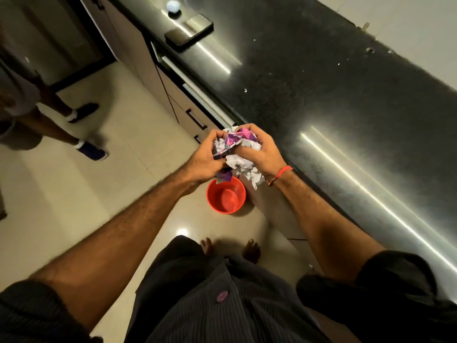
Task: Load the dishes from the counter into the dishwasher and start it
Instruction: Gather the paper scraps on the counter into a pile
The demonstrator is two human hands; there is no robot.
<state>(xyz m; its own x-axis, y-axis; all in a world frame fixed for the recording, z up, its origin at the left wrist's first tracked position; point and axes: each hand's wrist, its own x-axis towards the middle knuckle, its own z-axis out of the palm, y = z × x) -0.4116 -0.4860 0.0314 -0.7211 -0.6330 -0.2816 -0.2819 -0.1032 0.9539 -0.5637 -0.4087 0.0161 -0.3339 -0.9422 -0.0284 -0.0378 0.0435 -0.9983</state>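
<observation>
Both hands, left (206,160) & right (259,151), grip a crumpled purple-and-white wrapper-and-paper wad (235,151) above the round red plastic bin (226,196). Clearing trash, we judge; next: drop it in.

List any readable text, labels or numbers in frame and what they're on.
Purple wrapper, crumpled with white paper in both hands: white lettering shows, too creased and blurred to read.
Phone on the counter: no text visible.
Red bucket: no text visible.
</observation>
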